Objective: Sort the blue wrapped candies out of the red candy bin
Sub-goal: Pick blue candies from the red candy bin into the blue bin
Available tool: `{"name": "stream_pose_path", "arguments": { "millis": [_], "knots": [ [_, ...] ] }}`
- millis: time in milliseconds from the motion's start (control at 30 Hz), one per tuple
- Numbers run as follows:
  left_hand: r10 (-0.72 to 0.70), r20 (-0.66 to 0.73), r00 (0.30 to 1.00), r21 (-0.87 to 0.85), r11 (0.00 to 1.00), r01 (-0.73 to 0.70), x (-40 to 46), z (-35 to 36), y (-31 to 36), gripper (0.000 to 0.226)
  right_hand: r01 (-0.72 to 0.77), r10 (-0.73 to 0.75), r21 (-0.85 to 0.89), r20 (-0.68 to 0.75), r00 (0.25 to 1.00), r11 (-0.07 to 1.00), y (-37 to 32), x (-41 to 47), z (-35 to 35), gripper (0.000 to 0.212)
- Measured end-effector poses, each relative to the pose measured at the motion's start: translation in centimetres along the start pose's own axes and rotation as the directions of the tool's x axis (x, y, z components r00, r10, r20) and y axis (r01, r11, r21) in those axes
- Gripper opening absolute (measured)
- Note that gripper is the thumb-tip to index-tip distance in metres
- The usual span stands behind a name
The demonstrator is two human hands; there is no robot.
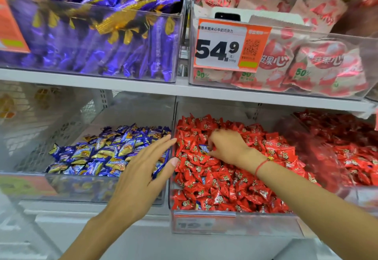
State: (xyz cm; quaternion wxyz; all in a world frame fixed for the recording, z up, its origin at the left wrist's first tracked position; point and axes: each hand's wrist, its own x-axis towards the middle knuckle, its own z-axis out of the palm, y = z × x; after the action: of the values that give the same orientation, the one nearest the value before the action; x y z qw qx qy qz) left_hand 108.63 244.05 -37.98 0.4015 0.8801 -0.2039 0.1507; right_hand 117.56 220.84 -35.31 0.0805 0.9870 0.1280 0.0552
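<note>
Blue wrapped candy (204, 148) sits pinched in right hand (227, 147) fingertips atop red candy bin (204, 221); left hand (141, 175) flat, fingers straight, holding nothing.

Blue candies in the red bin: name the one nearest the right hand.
The blue candy at the right hand's fingertips; another lies nearer the bin's front.

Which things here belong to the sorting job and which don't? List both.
Job: right hand pinching blue candy; red candy bin; blue candy bin; left hand open.
Not job: purple wrapped candies; pink packets; price tag.
</note>
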Motion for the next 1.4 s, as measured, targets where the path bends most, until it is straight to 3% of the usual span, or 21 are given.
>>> {"name": "stream_pose_path", "arguments": {
  "millis": [133,233,333,400,500,567,633,733,800,867,967,1133,1200,1300,1400],
  "knots": [
    [0.005,-0.028,1.0,-0.015,1.0,-0.006,0.1,-0.1,0.2,0.045,-0.05,0.072,0.389,-0.041,0.997,0.92,2.6,-2.8,0.0,0.021],
    [0.027,-0.057,0.998,0.026,0.999,-0.025,0.8,-0.3,0.5,0.051,0.043,0.035,0.608,-0.116,0.993,0.793,3.4,-4.7,-1.3,0.021],
    [0.077,-0.079,0.994,0.023,0.997,-0.075,2.0,-0.4,2.3,0.051,0.075,-0.03,0.846,-0.07,0.997,0.527,2.1,-6.1,-4.0,0.024],
    [0.068,-0.084,0.994,-0.034,0.997,-0.071,2.8,0.1,3.8,0.053,0.12,-0.118,0.904,-0.078,0.99,0.411,0.3,-6.5,-5.6,0.024],
    [0.042,-0.151,0.988,-0.149,0.987,-0.065,3.1,0.9,5.1,0.043,0.224,-0.223,0.909,-0.15,0.963,0.353,-2.0,-6.4,-6.9,0.008],
    [-0.006,-0.25,0.968,-0.217,0.975,-0.05,2.8,0.6,4.7,0.028,0.222,-0.207,0.897,-0.152,0.967,0.381,-1.9,-6.0,-7.0,0.007],
    [-0.072,-0.348,0.935,-0.222,0.975,-0.007,2.3,-0.3,3.5,0.023,0.175,-0.114,0.826,-0.135,0.984,0.536,-0.6,-5.0,-6.3,0.016],
    [-0.16,-0.401,0.902,-0.14,0.984,0.113,1.6,-1.7,0.7,0.021,0.058,-0.021,0.52,-0.076,0.997,0.852,1.2,-3.4,-4.3,0.02],
    [-0.197,-0.382,0.903,-0.077,0.98,0.181,1.3,-2.0,-0.7,0.022,0.04,-0.045,0.285,0.011,0.999,0.958,1.5,-2.7,-2.9,0.023],
    [-0.205,-0.364,0.909,0.002,0.975,0.221,1.2,-1.9,-1.3,0.026,0.068,-0.078,0.096,0.1,0.992,0.993,1.3,-2.0,-1.9,0.034],
    [-0.191,-0.354,0.916,0.072,0.97,0.231,1.2,-1.9,-1.2,0.027,0.061,-0.056,-0.018,0.196,0.979,0.998,0.8,-0.7,-1.5,0.05],
    [-0.218,-0.315,0.924,0.057,0.967,0.248,1.0,-2.0,-1.2,0.025,0.079,-0.071,-0.242,0.043,0.997,0.967,0.1,-0.1,-0.2,0.028],
    [-0.208,-0.316,0.926,0.044,0.971,0.233,0.9,-2.1,-1.2,0.025,0.061,-0.065,-0.167,-0.016,0.998,0.984,0.7,-0.4,0.3,0.022],
    [-0.193,-0.319,0.928,0.047,0.975,0.219,0.9,-2.1,-1.1,0.024,0.021,-0.008,0.187,-0.071,0.997,0.982,2.1,-1.7,-0.3,0.025],
    [-0.169,-0.317,0.933,0.064,0.978,0.198,1.1,-1.8,-1.5,0.025,0.075,-0.045,0.543,-0.067,0.997,0.837,2.6,-3.5,-1.2,0.018]
  ]
}}
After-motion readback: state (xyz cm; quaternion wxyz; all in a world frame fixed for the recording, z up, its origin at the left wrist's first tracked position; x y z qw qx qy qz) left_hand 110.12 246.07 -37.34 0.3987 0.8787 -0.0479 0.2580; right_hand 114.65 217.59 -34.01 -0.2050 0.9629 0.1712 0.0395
